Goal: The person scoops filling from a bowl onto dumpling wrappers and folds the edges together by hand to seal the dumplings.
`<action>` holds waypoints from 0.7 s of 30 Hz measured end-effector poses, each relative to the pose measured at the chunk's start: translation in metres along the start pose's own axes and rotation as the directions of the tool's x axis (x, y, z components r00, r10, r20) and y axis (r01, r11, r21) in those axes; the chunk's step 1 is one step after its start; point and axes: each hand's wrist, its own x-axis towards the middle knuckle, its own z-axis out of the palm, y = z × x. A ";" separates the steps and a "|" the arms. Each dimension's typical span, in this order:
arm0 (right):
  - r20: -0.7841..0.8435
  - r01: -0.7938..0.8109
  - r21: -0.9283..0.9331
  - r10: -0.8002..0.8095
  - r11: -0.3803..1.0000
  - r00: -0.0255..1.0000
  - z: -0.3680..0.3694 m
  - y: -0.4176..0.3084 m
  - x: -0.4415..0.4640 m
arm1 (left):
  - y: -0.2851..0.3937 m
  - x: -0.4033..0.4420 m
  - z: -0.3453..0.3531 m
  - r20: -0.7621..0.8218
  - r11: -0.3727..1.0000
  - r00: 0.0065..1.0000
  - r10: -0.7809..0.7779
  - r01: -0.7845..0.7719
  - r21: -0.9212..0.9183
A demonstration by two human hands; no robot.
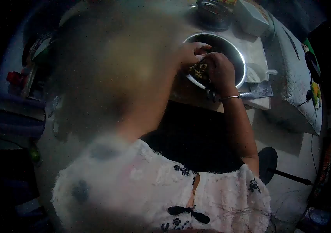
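A round metal bowl (241, 54) stands on the counter, holding a crumbly yellow-green and dark mixture (198, 71). Both hands are together over it. My left hand (191, 53) is at the bowl's left side, its fingers bent and pressed together by a small pale patch that I cannot identify. From the right, my right hand (220, 69) curls in against the left fingertips, with its own fingertips partly hidden. Whatever lies between the two hands is too dark and small to name. A bangle (229, 98) circles the right wrist.
Right of the bowl lie a flat metal blade (261, 91) and a white handled item (256, 73). Behind stand a dark round vessel (212, 17) and a white box (251, 18). A black disc with a rod (268, 165) is lower right. A blur covers the left side.
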 end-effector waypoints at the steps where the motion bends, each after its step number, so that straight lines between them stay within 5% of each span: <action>1: -0.001 0.000 0.000 0.000 1.000 1.000 -0.001 -0.001 0.000 | -0.002 0.001 0.000 -0.007 1.000 1.000 0.026 -0.026 0.001; 10: 0.038 -0.071 -0.048 0.073 0.996 0.997 0.000 0.004 -0.001 | 0.011 -0.008 0.008 -0.129 0.996 0.992 0.011 0.001 0.092; 16: 0.048 -0.069 -0.043 0.071 0.997 0.996 0.002 0.012 -0.001 | 0.014 -0.013 0.011 0.026 1.000 0.999 0.026 -0.026 0.012; 21: 0.117 -0.243 0.035 0.238 0.969 0.964 -0.001 0.011 0.003 | 0.016 -0.016 0.012 -0.014 0.991 0.996 0.090 -0.089 0.095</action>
